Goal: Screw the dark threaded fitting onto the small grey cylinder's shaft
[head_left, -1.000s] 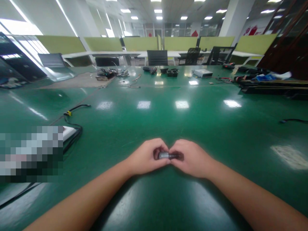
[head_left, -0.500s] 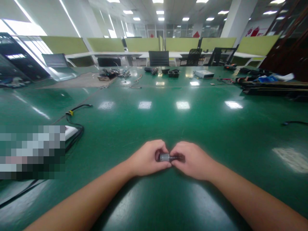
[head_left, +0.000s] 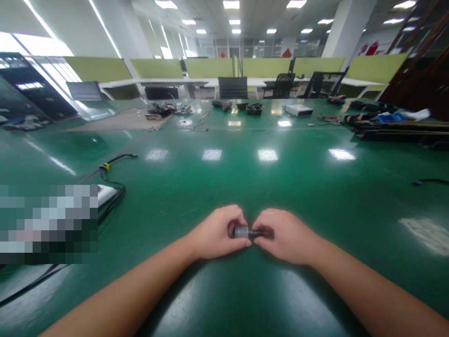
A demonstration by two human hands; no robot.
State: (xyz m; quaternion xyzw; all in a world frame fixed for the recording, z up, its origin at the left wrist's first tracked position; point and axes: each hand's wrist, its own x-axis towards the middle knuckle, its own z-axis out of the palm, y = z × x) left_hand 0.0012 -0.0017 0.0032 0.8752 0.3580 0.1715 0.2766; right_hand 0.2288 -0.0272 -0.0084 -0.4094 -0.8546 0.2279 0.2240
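Note:
Low in the middle of the head view, a small grey cylinder (head_left: 242, 232) with a thin dark ridged shaft (head_left: 257, 232) lies sideways between my hands. My left hand (head_left: 219, 234) curls round the grey cylinder, with thumb and fingers on either side of it. Closed about the dark shaft is my right hand (head_left: 286, 236), its fingers hiding the far end. A narrow gap separates the fingertips of the two hands. Exactly what kind of part this is, I cannot make out.
Both hands are over a glossy green table (head_left: 224, 187). Black cables (head_left: 114, 199) run beside a partly blurred-out white object at left. Farther back are a pale box (head_left: 298, 110), loose electronic parts (head_left: 166, 110) and dark stacked panels (head_left: 400, 131). Another cable end (head_left: 431, 181) enters at right.
The fingertips of my two hands have drawn slightly apart, showing a little more of the dark shaft. The whole view has shifted slightly.

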